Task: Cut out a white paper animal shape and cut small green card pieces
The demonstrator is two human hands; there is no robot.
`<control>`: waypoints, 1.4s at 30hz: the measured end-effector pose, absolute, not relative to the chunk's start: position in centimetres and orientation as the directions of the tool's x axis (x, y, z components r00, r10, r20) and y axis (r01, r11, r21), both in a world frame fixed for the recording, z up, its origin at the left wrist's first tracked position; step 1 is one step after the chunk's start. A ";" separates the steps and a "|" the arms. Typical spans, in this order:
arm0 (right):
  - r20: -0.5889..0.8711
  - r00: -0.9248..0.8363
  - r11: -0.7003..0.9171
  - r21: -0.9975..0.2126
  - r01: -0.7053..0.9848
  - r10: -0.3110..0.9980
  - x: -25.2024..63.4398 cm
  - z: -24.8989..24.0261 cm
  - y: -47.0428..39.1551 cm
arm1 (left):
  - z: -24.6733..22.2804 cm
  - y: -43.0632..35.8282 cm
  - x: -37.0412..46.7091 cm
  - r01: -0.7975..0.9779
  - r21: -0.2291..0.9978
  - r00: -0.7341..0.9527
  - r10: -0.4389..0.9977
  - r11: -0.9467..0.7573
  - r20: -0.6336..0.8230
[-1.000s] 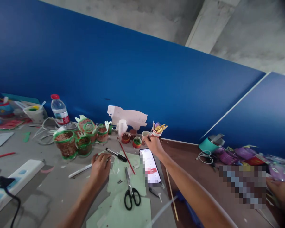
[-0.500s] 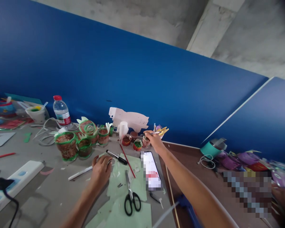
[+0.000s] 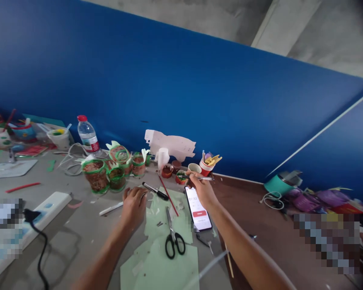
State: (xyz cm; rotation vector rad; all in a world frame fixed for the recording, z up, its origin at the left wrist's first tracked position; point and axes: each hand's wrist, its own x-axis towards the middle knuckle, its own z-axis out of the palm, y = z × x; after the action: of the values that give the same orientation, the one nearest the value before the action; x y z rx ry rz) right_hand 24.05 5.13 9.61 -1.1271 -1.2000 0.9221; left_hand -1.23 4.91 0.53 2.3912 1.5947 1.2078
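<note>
My right hand (image 3: 201, 185) is closed on a slim pen (image 3: 204, 178) held nearly level. Its dark tip points left, over a small cup of green paint (image 3: 181, 177). A paper cup (image 3: 194, 167) stands just behind the fingers, and a phone (image 3: 199, 213) with a lit screen lies below the wrist. Resting palm-down on the table, my left hand (image 3: 135, 204) has loosely bent, spread fingers; the surface under them is hidden. A white pen (image 3: 111, 209) lies to its left and a black-and-white marker (image 3: 155, 191) to its right.
Black-handled scissors (image 3: 174, 241) and a red stick (image 3: 168, 194) lie on green paper (image 3: 160, 268). Brown-and-green jars (image 3: 95, 177) and a water bottle (image 3: 88, 137) stand behind. A power strip (image 3: 53, 203) is at left. A blue partition (image 3: 181, 88) rises along the back.
My right hand has moved from the paper cup down to the green paint cup, carrying the pen. The left hand stays in place on the table. The camera view has shifted slightly.
</note>
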 end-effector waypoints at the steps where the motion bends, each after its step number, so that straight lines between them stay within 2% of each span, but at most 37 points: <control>1: 0.205 0.159 0.211 -0.977 -0.019 0.966 23.5 9.1 4.4 | 0.6 4.8 -1.2 0.772 0.414 0.191 0.797 -0.483 0.573; 5: 0.182 0.259 0.214 -0.971 -0.104 0.949 21.8 6.5 2.3 | 0.8 4.4 -0.9 0.750 0.403 0.271 0.799 -0.525 0.536; 9: 0.214 0.361 0.251 -0.966 -0.058 0.907 21.6 5.1 0.9 | 0.6 4.4 -0.8 0.727 0.410 0.309 0.796 -0.550 0.520; 12: 0.304 0.529 0.335 -0.941 0.039 0.792 22.6 5.3 0.3 | 0.4 4.8 -1.0 0.734 0.405 0.282 0.787 -0.545 0.549; 15: 0.328 0.672 0.370 -0.925 0.086 0.664 24.0 5.6 0.2 | 0.2 5.1 -1.1 0.746 0.398 0.245 0.775 -0.534 0.583; 20: 0.269 0.735 0.385 -0.923 0.012 0.623 26.0 4.4 1.1 | 0.1 5.4 -1.1 0.749 0.365 0.262 0.753 -0.554 0.604; 23: 0.310 0.739 0.353 -0.930 0.104 0.599 26.5 3.7 1.3 | 0.1 5.5 -1.2 0.758 0.359 0.255 0.755 -0.544 0.604; 26: 0.369 0.703 0.304 -0.926 0.223 0.609 26.2 4.2 1.1 | 0.1 5.5 -1.2 0.759 0.361 0.247 0.753 -0.541 0.610; 29: 0.413 0.609 0.288 -0.911 0.296 0.677 25.8 6.0 0.6 | 0.0 5.3 -1.1 0.754 0.349 0.268 0.746 -0.556 0.609; 34: 0.562 0.364 0.401 -0.809 0.429 0.743 25.8 8.6 -1.9 | 0.0 5.0 -0.8 0.737 0.312 0.288 0.696 -0.600 0.658; 36: 0.551 0.231 0.368 -0.760 0.535 0.802 26.1 8.4 -3.7 | 0.1 4.9 -0.7 0.735 0.305 0.288 0.685 -0.606 0.669; 39: 0.492 0.029 0.304 -0.582 0.754 0.870 26.6 6.6 -6.8 | 0.3 4.7 -0.6 0.726 0.329 0.281 0.697 -0.604 0.660; 42: 0.314 -0.066 0.205 -0.436 0.876 0.947 26.8 4.3 -9.4 | 0.5 4.5 -0.5 0.714 0.355 0.277 0.710 -0.603 0.648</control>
State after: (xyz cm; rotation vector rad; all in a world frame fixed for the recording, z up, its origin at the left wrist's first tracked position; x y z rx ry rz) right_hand 26.82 -9.42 4.25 -1.6879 -1.9579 0.1752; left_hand -0.48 4.53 0.55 2.5150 1.4022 1.2706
